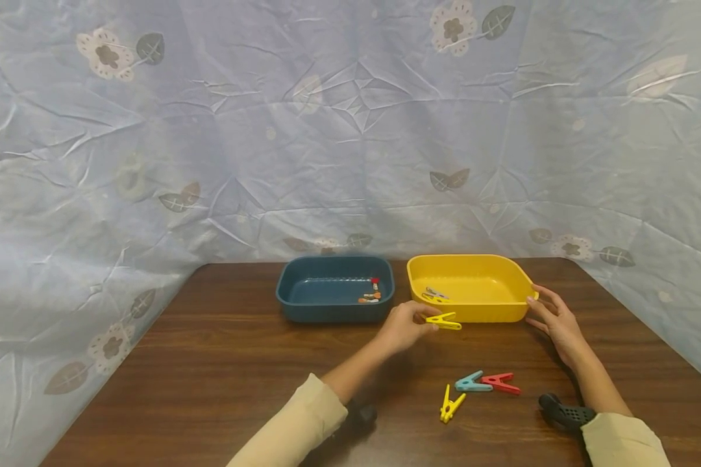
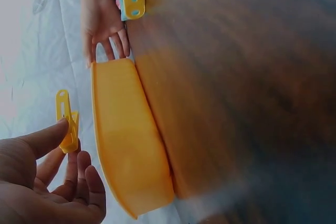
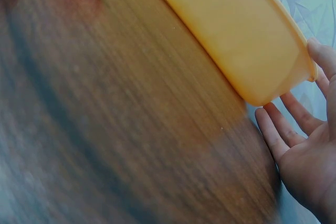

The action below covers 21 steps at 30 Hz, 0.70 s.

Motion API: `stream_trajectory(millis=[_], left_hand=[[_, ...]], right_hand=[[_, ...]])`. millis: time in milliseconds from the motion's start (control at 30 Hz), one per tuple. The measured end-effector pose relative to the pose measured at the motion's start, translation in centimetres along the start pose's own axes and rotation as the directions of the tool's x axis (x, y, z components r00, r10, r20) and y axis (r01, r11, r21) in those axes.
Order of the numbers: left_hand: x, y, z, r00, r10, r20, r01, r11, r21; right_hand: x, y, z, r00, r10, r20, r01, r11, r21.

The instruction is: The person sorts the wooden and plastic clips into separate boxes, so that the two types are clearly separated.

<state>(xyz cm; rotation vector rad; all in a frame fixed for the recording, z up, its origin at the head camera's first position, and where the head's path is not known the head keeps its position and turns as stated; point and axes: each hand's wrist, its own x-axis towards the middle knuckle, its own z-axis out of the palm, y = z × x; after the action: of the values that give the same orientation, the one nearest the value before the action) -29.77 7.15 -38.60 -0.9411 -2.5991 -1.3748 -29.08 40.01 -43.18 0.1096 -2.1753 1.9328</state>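
Observation:
Between its thumb and fingers, my left hand [image 1: 407, 327] pinches a yellow clothespin [image 1: 444, 321] in front of the yellow basin's near left corner. The left wrist view shows this clothespin [image 2: 66, 121] raised beside the basin's wall. At the basin's right end, my right hand [image 1: 563, 327] holds the rim, thumb on the edge and other fingers against the side. Inside the yellow basin [image 1: 473, 314] lie a yellow clothespin and a greyish one [image 1: 436, 293]. Closer to me on the table are a yellow clothespin [image 1: 451, 405], a light blue clothespin [image 1: 473, 382] and a red clothespin [image 1: 500, 383].
A dark blue basin [image 1: 333, 314] stands left of the yellow one, with several small clips [image 1: 372, 296] in its right side. Both stand on a brown wooden table [image 1: 222, 363]. A patterned cloth [image 1: 350, 162] hangs behind it.

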Motion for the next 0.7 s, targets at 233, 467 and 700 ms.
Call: stream_trajectory(millis=[233,467,700], left_hand=[[0.9,0.3,-0.4,1.000,-0.011,-0.005,0.011,1.000,0.021],[2.0,1.0,-0.8,1.000,0.009,0.007,-0.009,1.000,0.007],[3.0,1.2,-0.9,1.000,0.020,0.004,-0.020,0.999,0.027]], right_hand=[[0.0,0.0,0.0,1.000,0.001,0.000,-0.001,1.000,-0.012],[-0.1,0.0,0.0,1.000,-0.002,0.002,0.002,0.999,-0.051],[0.0,0.0,0.0,1.000,-0.001,0.002,0.001,0.999,-0.053]])
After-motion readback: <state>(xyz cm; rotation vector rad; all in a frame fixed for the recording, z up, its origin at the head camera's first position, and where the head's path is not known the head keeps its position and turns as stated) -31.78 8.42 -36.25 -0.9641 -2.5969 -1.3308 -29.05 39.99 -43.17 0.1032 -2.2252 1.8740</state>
